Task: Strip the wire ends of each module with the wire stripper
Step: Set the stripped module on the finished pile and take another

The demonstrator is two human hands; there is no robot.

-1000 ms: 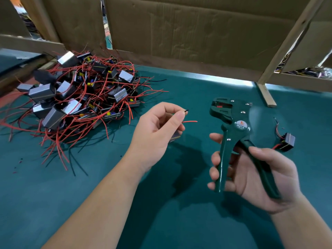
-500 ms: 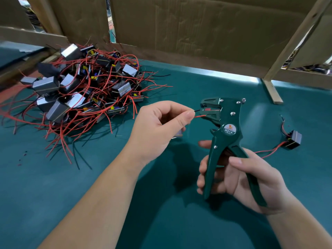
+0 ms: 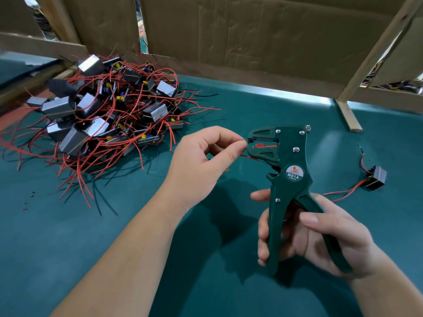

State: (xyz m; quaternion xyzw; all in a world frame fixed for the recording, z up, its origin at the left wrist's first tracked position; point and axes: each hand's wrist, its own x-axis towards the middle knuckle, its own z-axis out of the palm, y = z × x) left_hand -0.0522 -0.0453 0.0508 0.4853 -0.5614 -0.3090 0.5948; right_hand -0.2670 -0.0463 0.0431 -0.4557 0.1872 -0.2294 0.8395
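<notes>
Big green table (image 3: 68, 248) with a cardboard wall (image 3: 251, 42) along the back. The pile of modules (image 3: 103, 115) and its red-wire tangle sits on the far left, well apart from both hands. Compared with a second ago we've closed the gap: back then the stripper was off to the right, clear of the wire tips, and now its head is right up against them. Our right hand (image 3: 320, 239) has its fingers curled round both handles of the wire stripper (image 3: 288, 179), head up, handles spread. Our left hand (image 3: 201, 165) is just left of the head, thumb and forefinger pinching the black wire (image 3: 249, 141). The tip touches the front of the stripper's mouth, but we can't tell if it's actually inside. The red wire (image 3: 249, 157) comes out from under the same thumb and runs toward the lower jaw. Whatever they're attached to is hidden behind the hand. One loose module (image 3: 376, 180) lies on the table far right, wires trailing toward our right hand. A few tiny red bits (image 3: 31, 196) sit near the left edge.
</notes>
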